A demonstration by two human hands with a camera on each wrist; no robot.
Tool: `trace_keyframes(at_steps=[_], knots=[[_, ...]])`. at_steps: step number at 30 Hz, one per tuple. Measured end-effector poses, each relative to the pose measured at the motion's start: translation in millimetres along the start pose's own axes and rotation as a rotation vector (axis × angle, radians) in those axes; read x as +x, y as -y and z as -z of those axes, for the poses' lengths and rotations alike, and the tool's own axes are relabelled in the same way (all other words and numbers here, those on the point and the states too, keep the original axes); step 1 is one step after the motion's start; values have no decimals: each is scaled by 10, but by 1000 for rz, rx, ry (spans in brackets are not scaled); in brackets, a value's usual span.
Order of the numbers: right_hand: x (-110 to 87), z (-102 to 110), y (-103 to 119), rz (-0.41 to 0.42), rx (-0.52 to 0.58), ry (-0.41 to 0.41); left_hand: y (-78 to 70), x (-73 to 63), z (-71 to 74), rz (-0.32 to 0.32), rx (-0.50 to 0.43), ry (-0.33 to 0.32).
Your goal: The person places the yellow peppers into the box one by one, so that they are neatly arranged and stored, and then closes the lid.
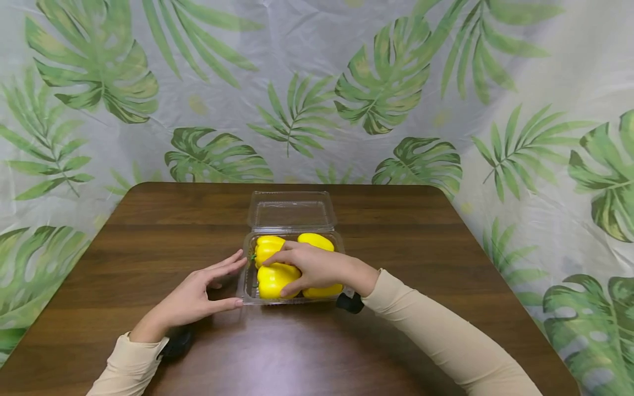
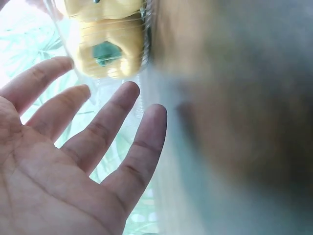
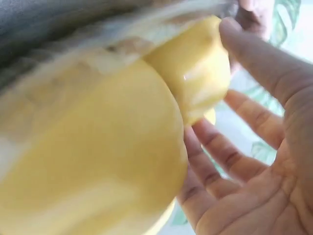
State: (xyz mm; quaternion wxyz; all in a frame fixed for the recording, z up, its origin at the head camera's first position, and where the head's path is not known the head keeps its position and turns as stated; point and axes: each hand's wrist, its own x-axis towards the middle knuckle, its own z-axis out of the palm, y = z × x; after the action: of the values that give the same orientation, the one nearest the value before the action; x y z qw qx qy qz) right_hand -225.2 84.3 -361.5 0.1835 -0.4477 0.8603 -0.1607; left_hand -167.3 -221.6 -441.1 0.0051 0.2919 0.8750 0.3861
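A clear plastic clamshell box [image 1: 251, 300] holds several yellow bell peppers, its hinged lid [image 1: 292, 212] laid back on the far side. My right hand [image 1: 317, 267] reaches over the box from the right. Its thumb and fingers span the front-left yellow bell pepper [image 1: 277, 281], gripping it from above; this pepper also shows between thumb and fingers in the right wrist view [image 3: 203, 68]. The back-left pepper [image 1: 269, 248] has a green stem pointing left. My left hand [image 1: 195, 294] is at the box's left side, fingers extended and spread, thumb tip right at the front-left corner.
The box sits on a dark brown wooden table [image 1: 178, 220]. Behind and beside the table hangs a pale cloth [image 1: 307, 49] printed with green leaves. Another pepper [image 1: 316, 241] lies at the back right of the box, partly behind my right hand.
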Motion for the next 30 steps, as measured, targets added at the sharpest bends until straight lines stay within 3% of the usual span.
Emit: trace_keyframes(at_steps=[5, 11, 16, 22, 30], knots=[[-76, 92, -140, 21, 61, -46, -29, 62, 132, 34, -1, -1], [-252, 266, -408, -63, 216, -163, 13, 204, 339, 122, -52, -26], [-422, 374, -712, -122, 302, -300, 60, 374, 430, 158, -71, -47], [-554, 378, -1032, -229, 361, -399, 147, 561, 468, 194, -78, -63], [-571, 280, -1318, -313, 354, -446, 264, 800, 411, 237, -200, -38]])
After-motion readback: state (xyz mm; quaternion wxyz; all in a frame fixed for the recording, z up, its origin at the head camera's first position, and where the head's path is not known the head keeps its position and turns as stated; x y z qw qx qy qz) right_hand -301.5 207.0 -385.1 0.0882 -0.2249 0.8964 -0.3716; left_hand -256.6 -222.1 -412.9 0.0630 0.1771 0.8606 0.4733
